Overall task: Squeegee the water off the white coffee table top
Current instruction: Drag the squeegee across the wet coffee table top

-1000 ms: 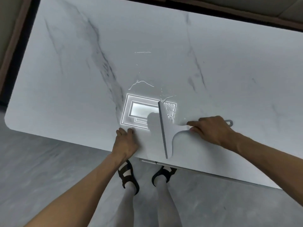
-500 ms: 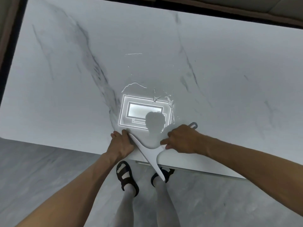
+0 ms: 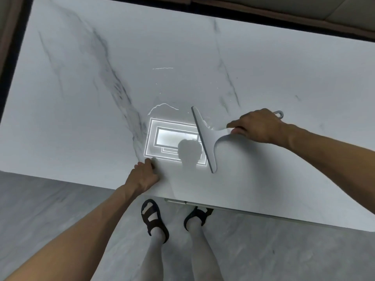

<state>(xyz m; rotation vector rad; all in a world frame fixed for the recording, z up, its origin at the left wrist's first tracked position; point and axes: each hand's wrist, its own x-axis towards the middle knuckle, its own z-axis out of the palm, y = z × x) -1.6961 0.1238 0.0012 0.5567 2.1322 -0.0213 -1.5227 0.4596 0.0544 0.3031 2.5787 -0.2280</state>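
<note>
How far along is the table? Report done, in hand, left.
Done: near edge by the left hand looks dry. In hand: right hand grips the squeegee, blade on the table top. Left: water streaks beyond the blade.

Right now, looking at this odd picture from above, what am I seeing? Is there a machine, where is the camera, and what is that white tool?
There is no machine: a person works with two bare hands. The single camera sits on the person's head and looks down, so you see forearms and sandalled feet. The surface is a white, marble-patterned coffee table top. The right hand grips the handle of a white squeegee, whose blade appears to lie against the table. The left hand rests near the front edge, holding nothing. Thin water streaks glint beside the blade. The bright rectangle looks like a reflected lamp.
</note>
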